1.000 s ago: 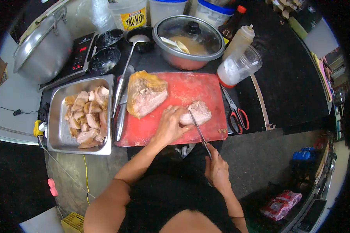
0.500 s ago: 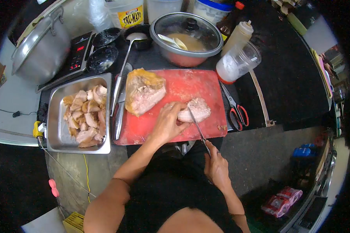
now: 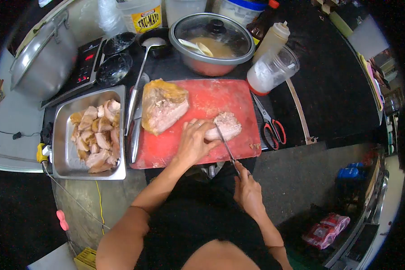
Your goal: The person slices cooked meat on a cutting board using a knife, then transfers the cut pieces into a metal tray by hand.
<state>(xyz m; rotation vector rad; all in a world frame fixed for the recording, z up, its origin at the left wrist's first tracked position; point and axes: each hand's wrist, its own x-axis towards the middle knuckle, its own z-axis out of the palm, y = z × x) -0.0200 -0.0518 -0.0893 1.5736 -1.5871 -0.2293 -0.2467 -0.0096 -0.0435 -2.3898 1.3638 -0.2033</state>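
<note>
On the red cutting board (image 3: 211, 96) lies a pale piece of cooked meat (image 3: 230, 126). My left hand (image 3: 195, 140) grips its left side, fingers curled over it. In my right hand (image 3: 247, 189) is the handle of a knife (image 3: 227, 149), its blade resting on the meat close to my left fingertips. How deep the blade sits I cannot tell. A larger chunk of meat with yellowish skin (image 3: 165, 107) rests at the board's upper left. Left of the board, a steel tray (image 3: 62, 153) holds several cut meat pieces (image 3: 96, 135).
Red-handled scissors (image 3: 270, 121) lie right of the board, below a tipped clear container (image 3: 274, 72). Behind the board stands a lidded pot (image 3: 211, 49). A ladle (image 3: 137, 85) lies along its left side. A large metal pot (image 3: 45, 58) stands near an induction cooker (image 3: 78, 74).
The whole view has shifted slightly left. My left hand still holds the meat, and the knife has barely moved against it.
</note>
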